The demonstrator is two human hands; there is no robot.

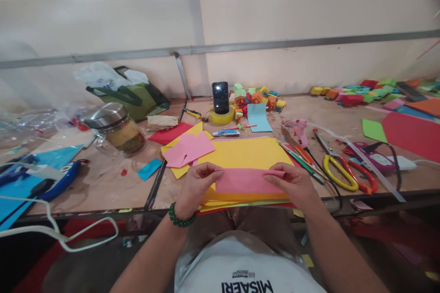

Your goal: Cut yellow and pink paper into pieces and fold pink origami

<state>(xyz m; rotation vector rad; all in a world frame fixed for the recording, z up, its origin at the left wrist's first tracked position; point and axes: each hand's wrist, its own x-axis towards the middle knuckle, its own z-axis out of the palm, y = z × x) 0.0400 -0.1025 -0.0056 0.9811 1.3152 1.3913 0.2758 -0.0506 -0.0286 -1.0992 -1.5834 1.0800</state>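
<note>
A strip of pink paper (245, 182) is stretched level between my two hands, above a stack of yellow paper sheets (245, 152). My left hand (201, 185) pinches its left end between thumb and fingers; a green bead bracelet circles that wrist. At the other end, my right hand (294, 183) pinches the strip in the same way. Whether the strip is folded I cannot tell. Left of the stack lie pink paper pieces (189, 149) with cuts in them, on top of yellow scraps.
Scissors (340, 167), a pink glue gun (298, 130) and pencils (305, 162) lie to the right. A lidded glass jug (120, 132) stands left. Behind are a phone (220, 97) propped in a tape roll (222, 117) and small paper boxes (256, 97). A white cable (55, 224) hangs at left.
</note>
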